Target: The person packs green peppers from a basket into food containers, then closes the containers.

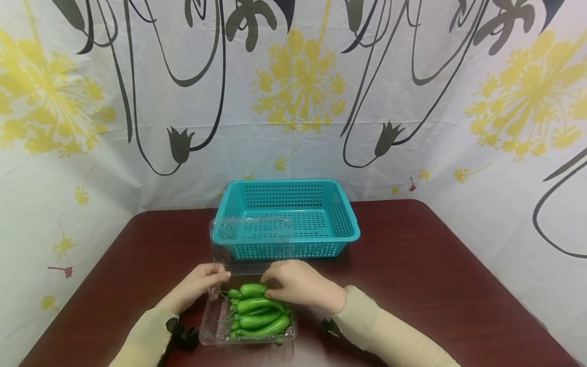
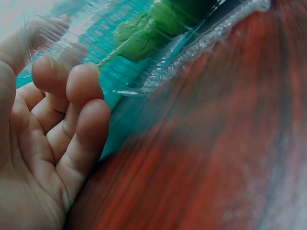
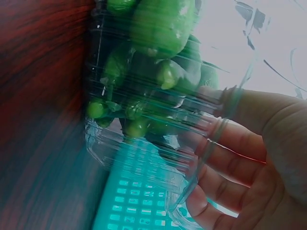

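A clear plastic clamshell box (image 1: pixel 208 329) lies on the table with its lid (image 1: pixel 252 220) raised at the back. Inside, several green peppers (image 1: pixel 259 321) lie side by side, stems to the left. My left hand (image 1: pixel 206 280) pinches the box's left edge near the hinge; its curled fingertips (image 2: pixel 86 84) are close to a thin stem seen through the plastic. From the right side, my right hand (image 1: pixel 295 283) reaches over the box wall, thumb and forefinger round the right end of the rearmost pepper (image 1: pixel 253 290). In the right wrist view, ridged plastic partly covers its fingertips.
Behind the box stands a turquoise plastic basket (image 1: pixel 353 232), its near side overlapped by the clear lid. The dark red-brown table (image 1: pixel 412 285) extends to both sides. A white patterned curtain (image 1: pixel 302 153) hangs behind the table.
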A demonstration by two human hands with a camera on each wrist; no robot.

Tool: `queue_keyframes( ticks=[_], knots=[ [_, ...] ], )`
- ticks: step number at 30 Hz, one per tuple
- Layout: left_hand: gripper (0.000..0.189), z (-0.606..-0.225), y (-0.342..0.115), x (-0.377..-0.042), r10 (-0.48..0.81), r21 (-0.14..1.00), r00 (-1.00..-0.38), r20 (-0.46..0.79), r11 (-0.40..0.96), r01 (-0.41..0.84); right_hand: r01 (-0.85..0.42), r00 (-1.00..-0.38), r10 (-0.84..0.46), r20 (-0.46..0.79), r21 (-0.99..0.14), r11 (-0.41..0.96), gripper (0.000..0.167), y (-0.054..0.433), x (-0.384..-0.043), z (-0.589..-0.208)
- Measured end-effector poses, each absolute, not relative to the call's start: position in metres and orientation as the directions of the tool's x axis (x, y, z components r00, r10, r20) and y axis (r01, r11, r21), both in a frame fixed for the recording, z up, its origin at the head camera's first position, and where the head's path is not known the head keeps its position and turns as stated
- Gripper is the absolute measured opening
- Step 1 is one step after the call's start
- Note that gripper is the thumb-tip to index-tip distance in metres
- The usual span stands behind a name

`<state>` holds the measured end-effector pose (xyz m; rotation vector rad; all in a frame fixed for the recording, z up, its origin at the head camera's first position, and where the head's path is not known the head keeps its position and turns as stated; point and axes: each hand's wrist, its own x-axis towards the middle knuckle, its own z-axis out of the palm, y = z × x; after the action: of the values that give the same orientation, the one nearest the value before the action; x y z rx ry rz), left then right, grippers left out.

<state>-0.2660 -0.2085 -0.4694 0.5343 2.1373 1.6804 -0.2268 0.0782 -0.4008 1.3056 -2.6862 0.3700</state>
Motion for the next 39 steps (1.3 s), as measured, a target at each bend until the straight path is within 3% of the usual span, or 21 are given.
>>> queue_keyframes(
  ticks=[24,32,39],
  knots=[
    [0.039,-0.469,-0.209,-0.268,0.517,0.972,-0.855,-0.043,0.221,0.085,-0.797,-0.604,-0.735,0.308,-0.242,0.553,0.017,0.105,-0.236,-0.393],
    [0.041,-0.47,-0.206,-0.267,0.513,0.972,-0.857,-0.04,0.218,0.085,-0.701,-0.707,-0.646,0.289,-0.406,0.586,0.01,0.143,-0.254,-0.4],
    [0.036,-0.466,-0.21,-0.268,0.51,0.957,-0.859,-0.033,0.265,0.121,-0.475,-0.798,-0.598,0.075,-0.688,0.548,0.025,0.155,-0.265,-0.414]
  ],
)
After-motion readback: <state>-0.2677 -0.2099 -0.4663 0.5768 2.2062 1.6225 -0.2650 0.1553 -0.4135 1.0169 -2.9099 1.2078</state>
